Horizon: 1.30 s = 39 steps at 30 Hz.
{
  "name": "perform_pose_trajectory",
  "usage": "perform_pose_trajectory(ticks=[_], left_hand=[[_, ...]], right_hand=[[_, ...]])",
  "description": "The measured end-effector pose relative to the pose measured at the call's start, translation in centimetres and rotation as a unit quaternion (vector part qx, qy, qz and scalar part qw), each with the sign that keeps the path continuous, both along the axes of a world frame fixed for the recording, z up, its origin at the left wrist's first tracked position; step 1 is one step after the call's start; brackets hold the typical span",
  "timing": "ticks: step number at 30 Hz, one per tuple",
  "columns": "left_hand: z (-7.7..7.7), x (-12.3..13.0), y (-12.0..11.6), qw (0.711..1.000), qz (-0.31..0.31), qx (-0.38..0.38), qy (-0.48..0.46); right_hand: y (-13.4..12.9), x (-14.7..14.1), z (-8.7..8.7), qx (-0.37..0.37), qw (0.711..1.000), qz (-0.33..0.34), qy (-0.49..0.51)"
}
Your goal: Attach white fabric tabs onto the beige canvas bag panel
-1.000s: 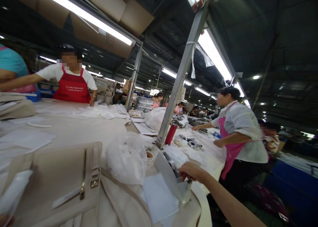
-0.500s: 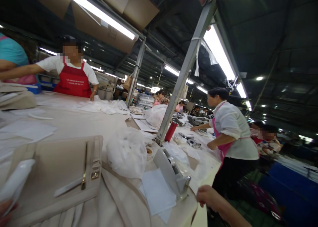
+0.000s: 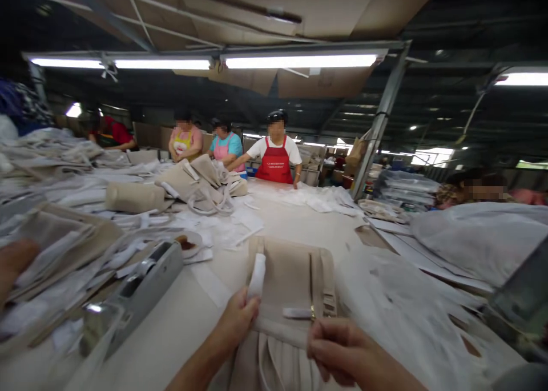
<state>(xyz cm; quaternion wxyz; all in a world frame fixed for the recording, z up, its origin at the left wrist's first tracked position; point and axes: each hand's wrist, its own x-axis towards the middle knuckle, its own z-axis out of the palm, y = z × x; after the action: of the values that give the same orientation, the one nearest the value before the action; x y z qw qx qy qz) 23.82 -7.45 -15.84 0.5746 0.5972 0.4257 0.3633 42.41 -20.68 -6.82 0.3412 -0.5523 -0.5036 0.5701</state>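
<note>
On the pale tabletop before me lies a beige, flap-fronted bag, its gold-toned zipper already bearing a white slip, its metal buckle uncovered, the left hand clamped on a tubular white strip, the right hand curled, its grip indeterminable.

Fluorescent tubes overhead. Red-aproned worker across the table. Metal post at right, plastic-wrapped stack beside it.
</note>
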Motion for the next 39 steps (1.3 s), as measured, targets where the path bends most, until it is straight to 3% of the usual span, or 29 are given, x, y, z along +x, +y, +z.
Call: perform_pose_trajectory(ticks=[4,10,20,26,34,39], left_hand=[[0.3,-0.3,0.0,0.998,-0.012,0.054,-0.001],[1.5,-0.7,-0.3,0.996,-0.041,0.081,0.011],[1.8,-1.1,-0.8,0.99,-0.064,0.122,0.023],[3.1,-1.2,-1.4,0.992,-0.105,0.071,-0.005],[1.1,-0.8,-0.4,0.998,-0.063,0.01,-0.026],[1.5,-1.0,-0.5,0.999,-0.044,0.009,-0.018]], right_hand=[[6.4,-4.4,0.8,0.036,0.998,0.038,-0.026],[10.4,-4.5,-1.5,0.034,0.99,0.037,-0.129],[11.4,-5.1,-2.6,0.048,0.98,0.009,-0.195],[11.3,-4.9,-2.3,0.043,0.982,-0.008,-0.183],[11.0,-3.6,-0.7,-0.046,0.992,0.065,-0.094],[11.0,-3.5,-1.0,-0.043,0.992,0.021,-0.12]])
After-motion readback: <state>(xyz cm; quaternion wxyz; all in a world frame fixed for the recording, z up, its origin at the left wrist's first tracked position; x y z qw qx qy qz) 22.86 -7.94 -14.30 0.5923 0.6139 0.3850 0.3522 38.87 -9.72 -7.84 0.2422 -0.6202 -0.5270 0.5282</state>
